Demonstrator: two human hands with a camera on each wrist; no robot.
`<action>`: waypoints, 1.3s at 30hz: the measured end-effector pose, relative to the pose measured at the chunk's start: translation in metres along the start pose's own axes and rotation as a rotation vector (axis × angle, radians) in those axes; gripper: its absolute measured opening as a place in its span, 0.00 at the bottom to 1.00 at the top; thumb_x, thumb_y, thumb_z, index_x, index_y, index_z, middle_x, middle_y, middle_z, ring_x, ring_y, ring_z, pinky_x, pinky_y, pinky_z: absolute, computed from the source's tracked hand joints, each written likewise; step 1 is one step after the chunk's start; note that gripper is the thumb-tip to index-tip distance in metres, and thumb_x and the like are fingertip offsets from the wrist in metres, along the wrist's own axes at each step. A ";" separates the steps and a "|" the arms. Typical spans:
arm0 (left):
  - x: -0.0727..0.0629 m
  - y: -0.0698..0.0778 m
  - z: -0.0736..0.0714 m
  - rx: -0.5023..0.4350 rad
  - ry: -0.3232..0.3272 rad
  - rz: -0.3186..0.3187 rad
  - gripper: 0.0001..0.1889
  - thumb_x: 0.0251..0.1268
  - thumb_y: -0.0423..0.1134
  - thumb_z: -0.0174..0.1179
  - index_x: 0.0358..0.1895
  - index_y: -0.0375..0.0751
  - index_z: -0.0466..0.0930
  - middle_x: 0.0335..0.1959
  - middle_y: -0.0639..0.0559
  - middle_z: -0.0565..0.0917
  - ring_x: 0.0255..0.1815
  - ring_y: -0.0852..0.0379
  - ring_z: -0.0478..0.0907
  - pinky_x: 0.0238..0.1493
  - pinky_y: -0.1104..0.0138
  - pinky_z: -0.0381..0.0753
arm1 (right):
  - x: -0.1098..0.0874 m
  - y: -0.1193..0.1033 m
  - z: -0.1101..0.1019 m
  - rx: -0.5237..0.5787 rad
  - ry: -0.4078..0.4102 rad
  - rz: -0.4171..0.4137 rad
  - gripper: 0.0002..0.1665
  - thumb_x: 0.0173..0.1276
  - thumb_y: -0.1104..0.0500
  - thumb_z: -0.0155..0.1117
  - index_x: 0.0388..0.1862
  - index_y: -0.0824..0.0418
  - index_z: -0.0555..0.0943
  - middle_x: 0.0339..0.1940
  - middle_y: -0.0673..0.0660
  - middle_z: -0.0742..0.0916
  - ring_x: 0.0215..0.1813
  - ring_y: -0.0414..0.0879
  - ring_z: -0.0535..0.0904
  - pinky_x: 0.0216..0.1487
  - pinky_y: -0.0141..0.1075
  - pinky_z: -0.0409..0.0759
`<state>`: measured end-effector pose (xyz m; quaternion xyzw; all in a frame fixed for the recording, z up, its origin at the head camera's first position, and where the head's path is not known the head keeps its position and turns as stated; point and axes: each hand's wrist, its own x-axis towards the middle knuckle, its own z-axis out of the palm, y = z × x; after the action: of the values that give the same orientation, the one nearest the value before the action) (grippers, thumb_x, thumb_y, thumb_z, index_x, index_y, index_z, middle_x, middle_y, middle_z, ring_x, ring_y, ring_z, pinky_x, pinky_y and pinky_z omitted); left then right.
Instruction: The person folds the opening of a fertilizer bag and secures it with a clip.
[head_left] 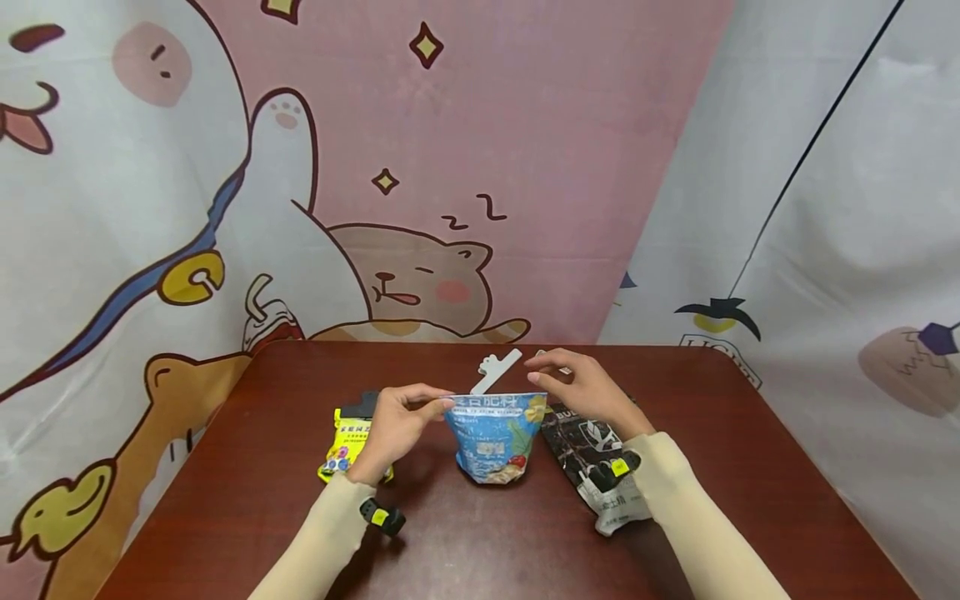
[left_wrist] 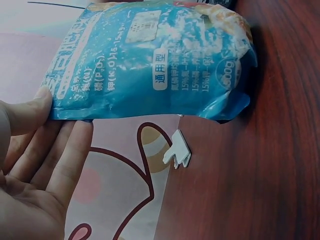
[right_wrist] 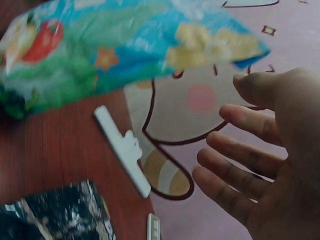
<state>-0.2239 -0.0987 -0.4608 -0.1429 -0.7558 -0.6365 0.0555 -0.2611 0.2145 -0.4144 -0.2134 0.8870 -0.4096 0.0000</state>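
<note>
A blue fertilizer bag with printed labels stands upright on the table. My left hand pinches its top left corner between thumb and fingers, as the left wrist view also shows with the bag close up. Beside the top right corner, my right hand hovers with fingers spread and nothing in them. In the right wrist view a gap shows between the right hand and the bag's corner. Behind the bag lies a white sealing clip.
A yellow packet lies left of the blue bag, partly behind my left hand. Under my right forearm lies a black and silver bag. Another light-coloured clip shows near the table's far edge. A printed curtain hangs behind the reddish-brown table.
</note>
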 end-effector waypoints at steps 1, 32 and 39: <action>0.000 0.000 0.000 -0.001 -0.002 -0.001 0.08 0.65 0.43 0.71 0.43 0.46 0.92 0.41 0.44 0.92 0.36 0.49 0.90 0.45 0.51 0.90 | 0.002 0.002 0.000 -0.010 -0.011 0.005 0.20 0.74 0.47 0.67 0.62 0.49 0.83 0.62 0.57 0.85 0.50 0.50 0.88 0.44 0.40 0.89; 0.001 0.001 -0.003 0.056 0.010 -0.003 0.05 0.63 0.45 0.73 0.40 0.52 0.92 0.39 0.52 0.92 0.40 0.54 0.86 0.40 0.64 0.86 | 0.052 0.026 0.013 -0.388 -0.205 -0.011 0.36 0.69 0.41 0.70 0.73 0.50 0.75 0.75 0.57 0.76 0.78 0.60 0.67 0.73 0.64 0.69; 0.001 0.003 -0.004 0.016 -0.019 -0.029 0.07 0.65 0.45 0.72 0.41 0.48 0.91 0.42 0.47 0.91 0.41 0.40 0.88 0.40 0.63 0.88 | 0.069 0.033 0.020 -0.389 -0.237 -0.039 0.34 0.66 0.42 0.73 0.71 0.44 0.76 0.74 0.54 0.76 0.78 0.58 0.67 0.74 0.61 0.68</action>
<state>-0.2243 -0.1025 -0.4571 -0.1375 -0.7634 -0.6298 0.0400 -0.3326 0.1924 -0.4394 -0.2731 0.9387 -0.2028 0.0553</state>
